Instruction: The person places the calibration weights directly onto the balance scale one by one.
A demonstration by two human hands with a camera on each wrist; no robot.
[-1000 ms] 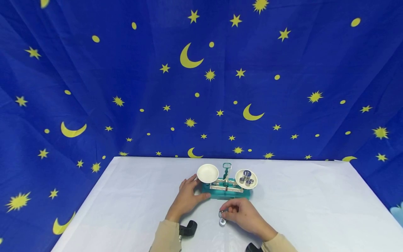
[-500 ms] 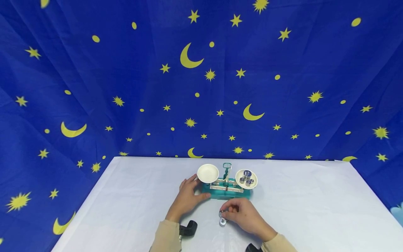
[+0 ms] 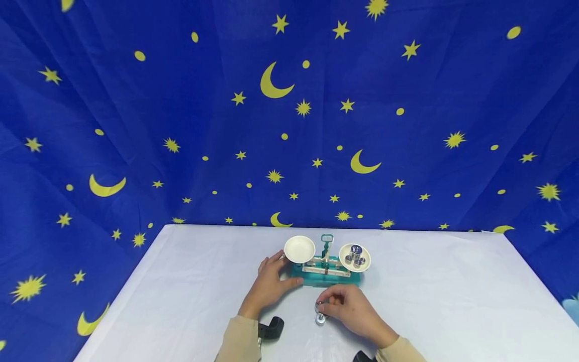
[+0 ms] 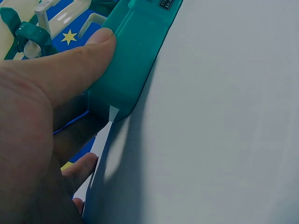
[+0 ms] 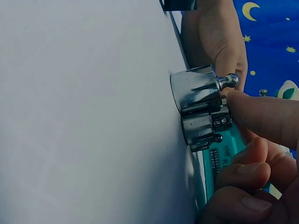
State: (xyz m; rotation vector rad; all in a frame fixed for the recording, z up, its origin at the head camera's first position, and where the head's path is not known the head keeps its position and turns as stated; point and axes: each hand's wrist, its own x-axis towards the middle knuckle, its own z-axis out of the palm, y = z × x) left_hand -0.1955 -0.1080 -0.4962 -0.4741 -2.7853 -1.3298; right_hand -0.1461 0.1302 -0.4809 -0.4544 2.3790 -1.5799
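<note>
A teal balance scale [image 3: 325, 271] with two white pans stands on the table. My left hand [image 3: 268, 286] grips its left end; the left wrist view shows the thumb on the teal base [image 4: 135, 60] and other fingers beyond its end. In front of the scale, my right hand [image 3: 350, 306] pinches a small metal weight [image 3: 317, 305] by its top. Beside it, a larger knobbed weight [image 5: 196, 91] stands on the table, shown close in the right wrist view. Smaller weights [image 5: 198, 130] cluster against it, partly hidden by one another and the fingers.
The scale's right pan [image 3: 367, 261] carries several metal weights [image 3: 356, 251]; its left pan [image 3: 299, 249] is bare. Black wrist camera mounts [image 3: 271, 329] sit below the hands. A blue curtain [image 3: 203, 110] with stars and moons hangs behind the white table [image 3: 443, 291].
</note>
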